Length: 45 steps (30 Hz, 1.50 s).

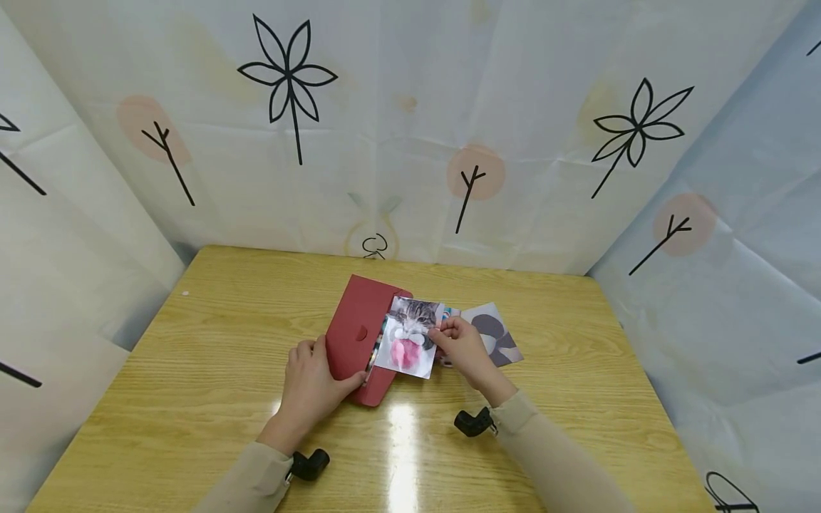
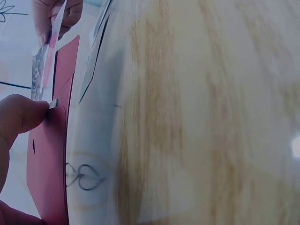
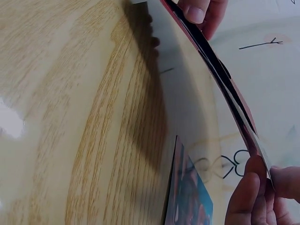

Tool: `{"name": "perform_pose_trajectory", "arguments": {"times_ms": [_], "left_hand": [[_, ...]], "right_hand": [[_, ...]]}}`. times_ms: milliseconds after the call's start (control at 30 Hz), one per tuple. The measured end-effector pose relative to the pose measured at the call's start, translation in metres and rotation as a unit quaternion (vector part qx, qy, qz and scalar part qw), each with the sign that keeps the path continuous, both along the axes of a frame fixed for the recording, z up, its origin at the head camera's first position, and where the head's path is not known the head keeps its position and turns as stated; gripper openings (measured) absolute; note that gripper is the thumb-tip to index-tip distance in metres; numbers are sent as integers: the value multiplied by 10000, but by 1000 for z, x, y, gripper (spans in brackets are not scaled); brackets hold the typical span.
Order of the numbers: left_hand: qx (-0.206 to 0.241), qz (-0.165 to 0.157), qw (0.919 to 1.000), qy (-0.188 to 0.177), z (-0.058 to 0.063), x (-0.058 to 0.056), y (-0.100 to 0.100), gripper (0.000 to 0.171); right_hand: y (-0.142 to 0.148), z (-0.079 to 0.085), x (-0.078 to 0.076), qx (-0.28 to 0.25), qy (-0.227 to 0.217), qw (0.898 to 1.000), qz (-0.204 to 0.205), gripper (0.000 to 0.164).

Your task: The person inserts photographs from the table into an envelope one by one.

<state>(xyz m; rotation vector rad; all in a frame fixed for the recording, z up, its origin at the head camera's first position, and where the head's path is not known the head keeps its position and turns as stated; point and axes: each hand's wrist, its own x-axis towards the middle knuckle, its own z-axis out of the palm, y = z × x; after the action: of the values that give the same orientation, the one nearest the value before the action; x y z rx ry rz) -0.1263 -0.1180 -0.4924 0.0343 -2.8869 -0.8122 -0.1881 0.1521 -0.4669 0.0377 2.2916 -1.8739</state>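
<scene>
My left hand (image 1: 311, 385) grips a red envelope (image 1: 356, 313) by its lower left side, the thumb lying over its open edge. Between the thumb and fingers of my right hand (image 1: 467, 349) is a photo card (image 1: 408, 340) with a cat's face and a pink patch. Its left edge lies at the envelope's mouth; how far it reaches inside is hidden. In the left wrist view the left thumb (image 2: 23, 115) presses on the envelope (image 2: 49, 145). The right wrist view shows the right fingers (image 3: 255, 192) pinching the card at the envelope's end.
A grey-patterned card (image 1: 492, 331) lies on the wooden table (image 1: 256, 299) to the right, partly behind the right hand, with another colourful card (image 1: 451, 312) beside it. A curtain (image 1: 410, 128) with printed flowers stands behind the table and along both sides.
</scene>
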Motion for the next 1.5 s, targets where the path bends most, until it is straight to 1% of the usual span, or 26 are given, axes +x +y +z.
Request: {"name": "perform_pose_trajectory", "arguments": {"times_ms": [200,367,500,600,700,900,1067,1133,1300,1500], "left_hand": [[2,22,10000,-46,0,0,0,106],[11,30,10000,-79,0,0,1,105],[-5,42,10000,-87,0,0,1,106],[-21,43,10000,-81,0,0,1,106],[-16,44,10000,-84,0,1,1,106],[2,39,9999,-112,0,0,1,105],[9,48,9998,-191,0,1,1,105],[10,51,9998,-199,0,1,1,105],[-5,41,9999,-147,1,1,1,105],[-76,40,9999,-96,2,1,2,104]], "right_hand": [[-1,-1,1,132,70,9998,-153,26],[-1,-1,1,37,57,9999,-139,35],[-4,-2,3,82,235,9996,-157,41],[-8,-2,5,181,374,9988,-244,41],[-13,-4,6,339,457,9980,-289,37],[-23,-7,6,525,555,9970,-134,29],[-30,-7,7,377,655,9971,-7,31],[-32,-7,7,281,672,9973,-30,33],[-38,-6,8,315,776,9964,-107,36],[-44,-2,9,187,784,9967,97,40]]}}
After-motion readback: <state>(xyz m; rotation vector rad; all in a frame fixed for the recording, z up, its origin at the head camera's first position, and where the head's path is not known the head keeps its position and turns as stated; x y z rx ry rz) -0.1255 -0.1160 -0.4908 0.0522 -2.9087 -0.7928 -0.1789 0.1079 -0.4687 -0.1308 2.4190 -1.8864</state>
